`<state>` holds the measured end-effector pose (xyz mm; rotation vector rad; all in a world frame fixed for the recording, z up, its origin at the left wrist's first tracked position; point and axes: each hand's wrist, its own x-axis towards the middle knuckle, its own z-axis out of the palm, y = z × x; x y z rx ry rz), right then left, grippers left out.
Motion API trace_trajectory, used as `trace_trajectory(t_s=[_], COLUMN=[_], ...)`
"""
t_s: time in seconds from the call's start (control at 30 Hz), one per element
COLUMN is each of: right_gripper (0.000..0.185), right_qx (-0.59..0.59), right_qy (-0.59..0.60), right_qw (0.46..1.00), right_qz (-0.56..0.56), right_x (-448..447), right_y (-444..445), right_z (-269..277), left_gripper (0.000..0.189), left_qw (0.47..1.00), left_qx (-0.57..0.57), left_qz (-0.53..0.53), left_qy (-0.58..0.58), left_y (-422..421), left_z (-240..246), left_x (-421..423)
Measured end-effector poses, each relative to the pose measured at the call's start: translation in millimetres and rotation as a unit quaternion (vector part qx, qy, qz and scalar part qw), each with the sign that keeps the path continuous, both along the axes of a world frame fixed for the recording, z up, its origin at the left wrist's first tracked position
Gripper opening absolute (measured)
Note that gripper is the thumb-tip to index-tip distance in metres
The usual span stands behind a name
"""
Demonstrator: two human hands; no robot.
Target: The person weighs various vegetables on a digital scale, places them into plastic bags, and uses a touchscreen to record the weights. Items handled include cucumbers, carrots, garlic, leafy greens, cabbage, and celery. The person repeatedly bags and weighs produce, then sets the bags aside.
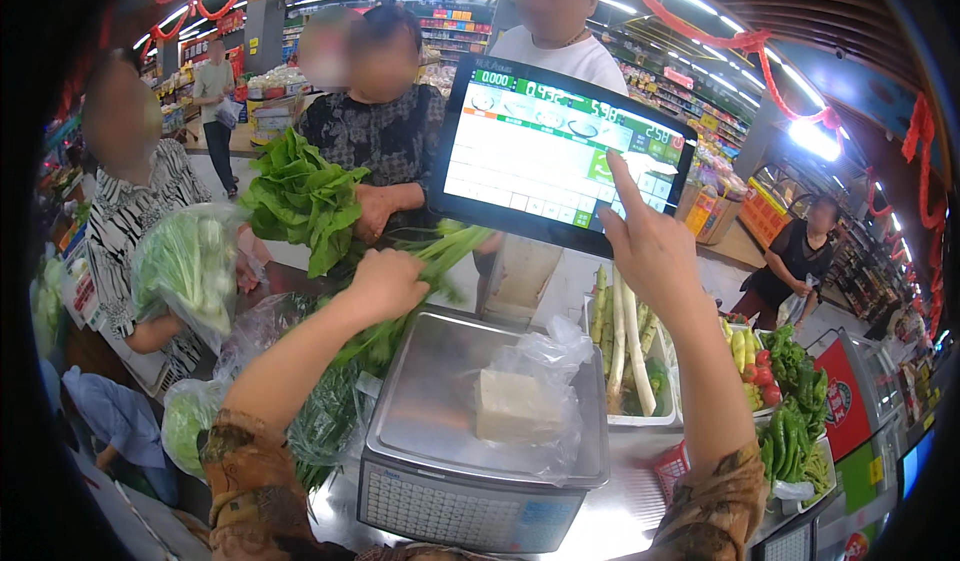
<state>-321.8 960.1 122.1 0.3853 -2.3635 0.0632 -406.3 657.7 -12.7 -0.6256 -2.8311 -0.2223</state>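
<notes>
My right hand has its index finger stretched out onto the touchscreen of a weighing scale, with nothing in its grasp. Further left, my left hand is curled around a bunch of green celery-like stalks, whose leaves hang beside the scale. On the steel weighing pan sits a white block of tofu in a clear plastic bag. A keypad covers the scale's front.
Across the counter, a person's hand holds leafy lettuce. Another person holds bagged greens. Bagged vegetables crowd the scale's left. At right stand a tray of leeks, tomatoes and green peppers.
</notes>
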Motion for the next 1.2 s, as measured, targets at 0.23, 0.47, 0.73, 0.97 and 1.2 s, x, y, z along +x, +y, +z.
trace_trajectory(t_s=[0.23,0.47,0.73,0.97,1.2], right_gripper=[0.061,0.060,0.060,0.057,0.059], right_qx=[-0.003,0.015,0.041,0.025,0.009], right_qy=[-0.001,-0.004,0.005,0.022,0.006], right_qw=[1.000,1.000,0.998,0.999,1.000], right_qz=[0.013,0.008,0.050,0.036,0.022], right_x=[-32,-42,-51,-52,-47], right_y=[-32,-47,-70,-76,-56], right_z=[14,20,23,29,28], left_gripper=[0.036,0.047,0.051,0.053,0.053], left_qw=[0.983,0.972,0.959,0.950,0.952], left_qx=[0.113,0.142,0.162,0.181,0.171], left_qz=[-0.128,-0.169,-0.214,-0.230,-0.223], left_qy=[-0.069,-0.086,-0.094,-0.110,-0.121], left_y=[-12,-16,-7,-6,-9], left_z=[7,-3,-7,-8,-8], left_x=[55,65,70,73,75])
